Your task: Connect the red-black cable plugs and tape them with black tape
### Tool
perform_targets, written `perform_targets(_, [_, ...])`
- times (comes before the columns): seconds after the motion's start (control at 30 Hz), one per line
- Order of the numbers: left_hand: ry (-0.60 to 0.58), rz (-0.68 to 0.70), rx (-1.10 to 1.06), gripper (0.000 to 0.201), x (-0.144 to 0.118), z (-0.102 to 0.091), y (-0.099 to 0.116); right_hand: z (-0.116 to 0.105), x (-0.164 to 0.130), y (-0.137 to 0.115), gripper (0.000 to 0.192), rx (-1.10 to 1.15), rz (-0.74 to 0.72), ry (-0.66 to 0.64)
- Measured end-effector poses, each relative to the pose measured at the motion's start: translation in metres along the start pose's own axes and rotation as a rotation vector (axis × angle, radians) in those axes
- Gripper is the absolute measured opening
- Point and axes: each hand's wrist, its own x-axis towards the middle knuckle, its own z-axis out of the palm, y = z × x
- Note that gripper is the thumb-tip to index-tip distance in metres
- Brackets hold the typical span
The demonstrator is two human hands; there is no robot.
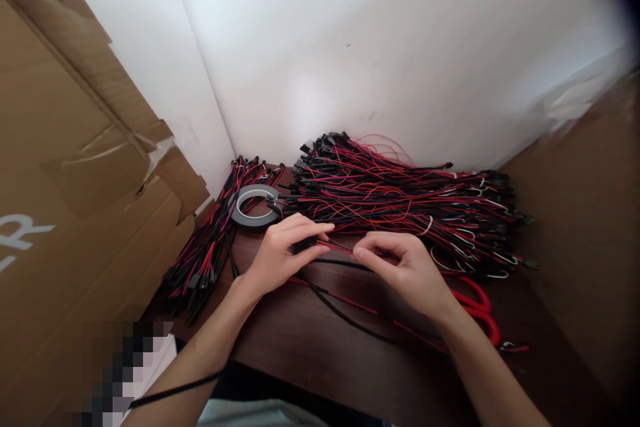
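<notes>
Over the dark brown table, a thin red and dark wire pair [340,246] stretches between my two hands. My left hand [280,250] has its thumb and fingers curled about one end, where a dark part shows in the palm. On the other end, my right hand [400,263] pinches the wires between thumb and forefinger, its other fingers curled in. A black cable [345,261] passes just below the hands. Another red and black wire [350,301] lies on the table nearer me. What sits inside each grip is partly hidden.
A large bundled heap of red and black wires [380,193] lies behind my hands; a smaller pile [215,240] is at left. A grey tape roll [237,215] stands between them. Red-handled scissors [493,327] lie right. Cardboard [90,147] and a white wall [350,80] enclose the table [320,353].
</notes>
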Motion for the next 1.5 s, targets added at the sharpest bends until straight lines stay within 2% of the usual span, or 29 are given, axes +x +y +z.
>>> perform_targets(0.13, [0.007,-0.012,-0.013,0.014,0.001,0.001,0.003,-0.001,-0.001,0.000,0.025,0.013,0.013,-0.011])
perform_targets(0.37, [-0.045,0.022,0.036,0.013,-0.001,-0.001,-0.001,0.001,-0.001,0.001,0.026,0.003,0.034,-0.040])
perform_targets(0.53, [-0.037,0.041,0.081,0.016,-0.002,0.002,-0.003,0.002,-0.001,0.003,0.026,-0.003,0.032,-0.027])
perform_targets(0.73, [-0.085,0.154,0.306,0.020,-0.005,0.009,-0.007,0.009,-0.001,0.002,0.025,-0.006,0.016,-0.046])
perform_targets(0.9, [-0.058,0.221,0.514,0.025,-0.005,0.009,-0.001,0.012,-0.002,0.002,0.023,-0.030,0.003,-0.050])
perform_targets(1.07, [-0.053,0.168,0.649,0.016,-0.006,0.010,0.002,0.014,-0.001,0.007,0.020,-0.146,-0.045,-0.022])
perform_targets(1.13, [-0.115,0.137,0.632,0.016,-0.006,0.012,0.001,0.016,-0.001,0.007,0.020,-0.195,-0.071,-0.013])
perform_targets(1.23, [-0.214,0.084,0.492,0.025,-0.006,0.015,-0.001,0.017,-0.002,0.007,0.020,-0.216,-0.101,0.001])
perform_targets(1.37, [-0.202,0.000,0.279,0.027,-0.005,0.015,0.000,0.015,-0.003,0.004,0.019,-0.178,-0.118,0.002])
perform_targets(1.5, [-0.245,-0.063,0.126,0.033,-0.001,0.006,0.006,0.010,-0.002,0.001,0.021,-0.083,-0.108,-0.074])
